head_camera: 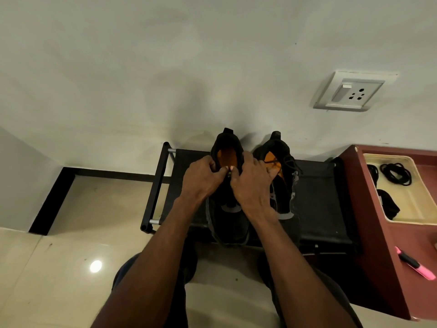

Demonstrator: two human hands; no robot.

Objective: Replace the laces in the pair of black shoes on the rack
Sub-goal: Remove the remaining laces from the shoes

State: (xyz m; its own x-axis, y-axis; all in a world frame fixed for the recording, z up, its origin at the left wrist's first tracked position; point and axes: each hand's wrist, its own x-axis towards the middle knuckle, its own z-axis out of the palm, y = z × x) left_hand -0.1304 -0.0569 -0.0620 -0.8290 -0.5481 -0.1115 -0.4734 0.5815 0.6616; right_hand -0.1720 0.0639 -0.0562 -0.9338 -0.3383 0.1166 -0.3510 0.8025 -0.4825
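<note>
Both hands pinch at the top eyelets of the left black shoe (pixel 228 218) on the rack (pixel 319 195): left hand (pixel 203 178) and right hand (pixel 250 185) have fingertips curled together on a small lace end, barely visible. Right black shoe (pixel 282 183) just beside is laced. Spare laces (pixel 396 174) wait in the tray (pixel 423 221). Risk: lace tip slipping from the pinch, or the shoe sliding on the fabric shelf under a tug.

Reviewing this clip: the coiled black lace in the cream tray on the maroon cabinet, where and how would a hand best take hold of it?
Probably pinch the coiled black lace across its bundled loops, coming straight down from above: it lies flat in the cream tray, whose raised walls block a sideways approach.
</note>
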